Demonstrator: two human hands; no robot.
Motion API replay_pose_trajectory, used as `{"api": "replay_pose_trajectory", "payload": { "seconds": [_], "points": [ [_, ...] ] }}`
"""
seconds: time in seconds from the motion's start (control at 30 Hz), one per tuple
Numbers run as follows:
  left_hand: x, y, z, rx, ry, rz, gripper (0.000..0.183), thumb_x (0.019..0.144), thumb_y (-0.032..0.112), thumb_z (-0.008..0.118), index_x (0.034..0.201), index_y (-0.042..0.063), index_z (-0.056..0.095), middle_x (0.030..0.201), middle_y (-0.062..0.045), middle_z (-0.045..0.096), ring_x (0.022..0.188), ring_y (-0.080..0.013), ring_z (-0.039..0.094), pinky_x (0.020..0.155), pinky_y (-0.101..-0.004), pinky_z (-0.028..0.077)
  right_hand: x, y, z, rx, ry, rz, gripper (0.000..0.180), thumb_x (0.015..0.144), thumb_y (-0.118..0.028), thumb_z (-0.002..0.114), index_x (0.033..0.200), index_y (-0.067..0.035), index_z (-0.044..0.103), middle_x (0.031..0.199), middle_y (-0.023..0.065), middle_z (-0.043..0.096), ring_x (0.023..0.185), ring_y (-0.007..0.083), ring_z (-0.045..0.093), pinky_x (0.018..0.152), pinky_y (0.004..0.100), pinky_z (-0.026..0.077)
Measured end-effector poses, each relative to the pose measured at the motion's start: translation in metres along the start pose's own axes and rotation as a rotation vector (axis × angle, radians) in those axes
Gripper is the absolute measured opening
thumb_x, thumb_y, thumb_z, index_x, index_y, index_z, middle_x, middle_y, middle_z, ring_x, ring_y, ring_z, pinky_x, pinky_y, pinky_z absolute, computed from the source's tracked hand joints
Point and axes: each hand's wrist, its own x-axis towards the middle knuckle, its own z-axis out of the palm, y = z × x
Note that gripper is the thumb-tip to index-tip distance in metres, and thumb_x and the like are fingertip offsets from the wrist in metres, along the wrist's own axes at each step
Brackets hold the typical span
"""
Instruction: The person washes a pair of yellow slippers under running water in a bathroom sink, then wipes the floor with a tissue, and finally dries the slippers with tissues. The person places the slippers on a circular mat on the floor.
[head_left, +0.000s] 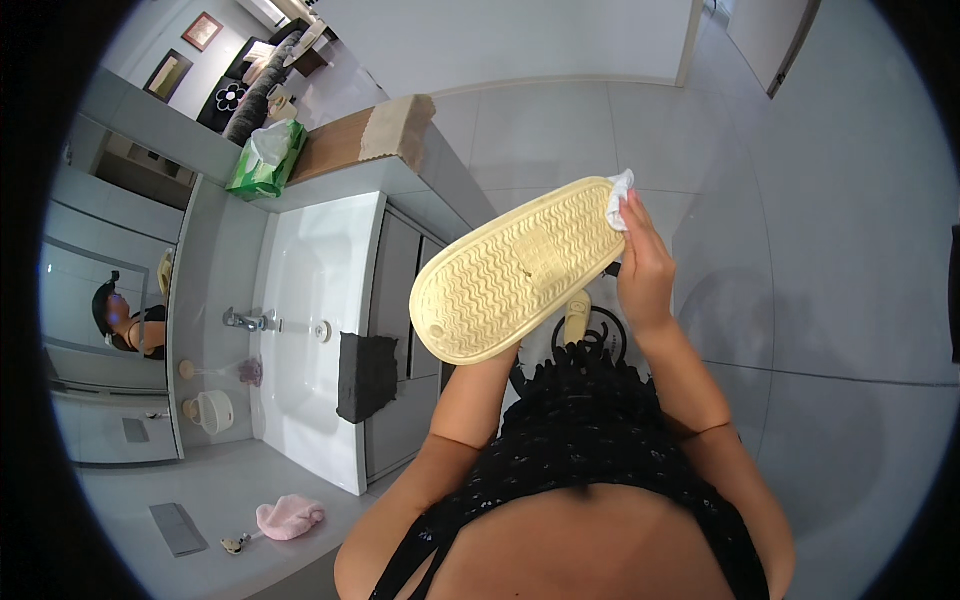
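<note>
A pale yellow slipper (517, 270) is held up before me, its wavy-ridged sole facing the camera. My left forearm (469, 405) runs up behind the slipper's lower edge; the hand itself is hidden behind the sole and holds the slipper from there. At the slipper's upper right end, my right hand (645, 262) pinches a white tissue or cloth (621, 199) against the rim. Another yellow slipper (577, 316) shows below, by a round black-and-white mat (616, 330) on the floor.
Left of me is a white washbasin (300, 405) with a chrome faucet (246, 320) and a dark cloth (367, 375) over its front edge. A green tissue box (268, 159) sits on the ledge behind. A pink towel (291, 517) hangs on the near wall. A mirror (112, 300) reflects a person.
</note>
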Motion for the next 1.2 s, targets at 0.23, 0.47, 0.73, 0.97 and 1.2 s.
{"api": "replay_pose_trajectory", "payload": {
  "seconds": [0.23,0.47,0.73,0.97,1.2],
  "points": [
    [-0.009,0.005,-0.008,0.018,0.008,-0.009,0.050,0.090,0.041,0.041,0.125,0.004,0.042,0.123,-0.013,0.050,0.113,-0.0256,0.050,0.092,-0.0372,0.045,-0.021,-0.007,0.003,-0.006,-0.117,-0.130,0.034,0.079,0.010,0.045,0.110,0.003,0.056,0.119,0.0214,0.053,0.114,0.0325,0.050,0.096,0.0384,0.040],
    [-0.002,-0.020,-0.002,0.091,0.072,-0.041,0.049,0.091,0.040,0.041,0.125,0.004,0.043,0.122,-0.013,0.050,0.112,-0.0248,0.050,0.092,-0.0366,0.045,-0.020,-0.065,0.019,0.299,-0.206,-0.303,0.032,0.074,0.010,0.048,0.105,0.006,0.058,0.111,0.0211,0.057,0.107,0.0346,0.054,0.097,0.0421,0.039],
    [-0.009,-0.020,0.012,0.171,0.111,-0.050,0.047,0.091,0.038,0.041,0.124,0.005,0.043,0.122,-0.012,0.051,0.112,-0.0239,0.050,0.092,-0.0358,0.045,-0.025,-0.093,0.023,0.273,-0.401,-0.712,0.030,0.078,-0.006,0.052,0.107,0.002,0.059,0.114,0.0136,0.058,0.108,0.0256,0.054,0.096,0.0389,0.041],
    [-0.005,-0.031,0.002,0.143,0.096,-0.085,0.046,0.091,0.037,0.041,0.124,0.005,0.043,0.121,-0.011,0.051,0.111,-0.0231,0.050,0.092,-0.0351,0.045,0.021,-0.074,0.010,0.331,-0.423,-0.737,0.032,0.079,-0.007,0.051,0.111,-0.004,0.059,0.117,0.0121,0.055,0.113,0.0269,0.050,0.098,0.0417,0.040],
    [0.006,-0.043,-0.009,0.111,0.060,-0.116,0.045,0.092,0.036,0.041,0.124,0.005,0.044,0.121,-0.010,0.052,0.111,-0.0223,0.050,0.092,-0.0345,0.044,0.034,-0.029,0.010,0.082,-0.450,-0.586,0.030,0.081,-0.008,0.051,0.109,-0.004,0.059,0.120,0.0102,0.055,0.114,0.0250,0.050,0.099,0.0421,0.038]
  ]
}}
